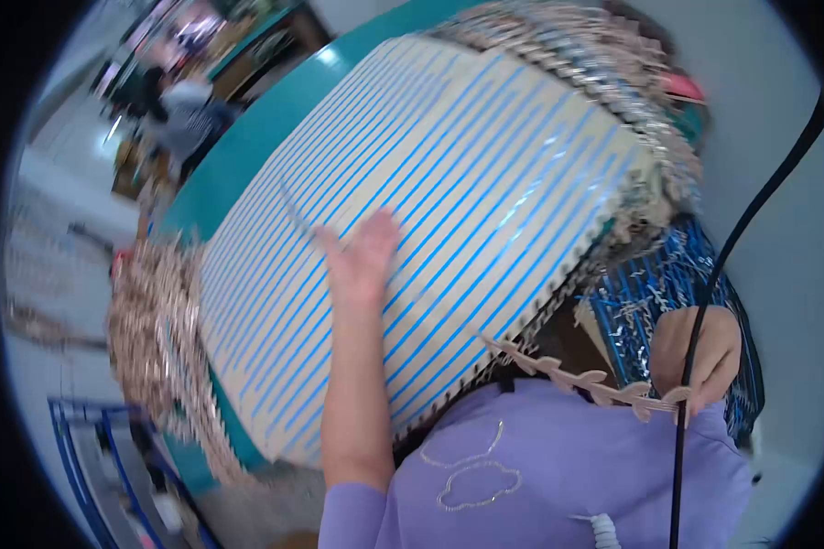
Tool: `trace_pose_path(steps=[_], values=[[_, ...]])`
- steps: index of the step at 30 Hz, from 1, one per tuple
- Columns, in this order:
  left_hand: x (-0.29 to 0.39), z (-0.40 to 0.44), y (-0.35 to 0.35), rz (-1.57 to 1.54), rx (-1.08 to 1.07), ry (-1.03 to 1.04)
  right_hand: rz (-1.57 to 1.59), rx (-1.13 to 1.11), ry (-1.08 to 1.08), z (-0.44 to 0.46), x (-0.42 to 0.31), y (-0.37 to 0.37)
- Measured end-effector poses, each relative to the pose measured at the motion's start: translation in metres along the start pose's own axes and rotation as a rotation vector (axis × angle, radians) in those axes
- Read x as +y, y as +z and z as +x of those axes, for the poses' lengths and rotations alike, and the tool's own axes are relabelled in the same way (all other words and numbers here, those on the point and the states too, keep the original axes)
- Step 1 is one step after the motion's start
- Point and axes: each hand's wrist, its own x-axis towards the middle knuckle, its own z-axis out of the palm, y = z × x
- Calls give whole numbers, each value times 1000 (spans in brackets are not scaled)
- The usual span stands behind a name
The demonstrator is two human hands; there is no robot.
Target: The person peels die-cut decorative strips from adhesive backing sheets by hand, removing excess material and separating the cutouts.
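My left hand (362, 261) is over the middle of a large pale sheet (403, 229) marked with many blue stripes. Motion blurs its fingers, and a thin grey pointed tool (295, 209) extends from them; its exact kind is unclear. At the lower right, my right hand (702, 352) is closed on one end of a beige leaf-edged strip (604, 389). The strip runs left from those fingers, in front of the lilac shirt, toward the sheet's near edge.
The sheet lies on a green table (256, 174). Beige strips hang in a bundle (151, 329) on the left and pile up (577, 55) at the far right. Blue scraps (659, 284) lie beside my right hand. A black cable (751, 201) crosses the right side. Another person (188, 119) is farther back.
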Motion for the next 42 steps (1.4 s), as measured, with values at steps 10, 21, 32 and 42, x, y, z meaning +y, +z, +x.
trace_pose_path(steps=[10,21,32,42], values=[[37,128,79,247,-93,81,-505,1193,591,-132,-54,-69],[-36,195,219,1857,-196,41,-1810,1229,1087,-197,17,-166],[68,-123,-32,2006,585,498,-1363,1160,856,-138,63,-78],[72,-206,-117,2342,1158,471,-1822,456,1020,-57,137,-130]])
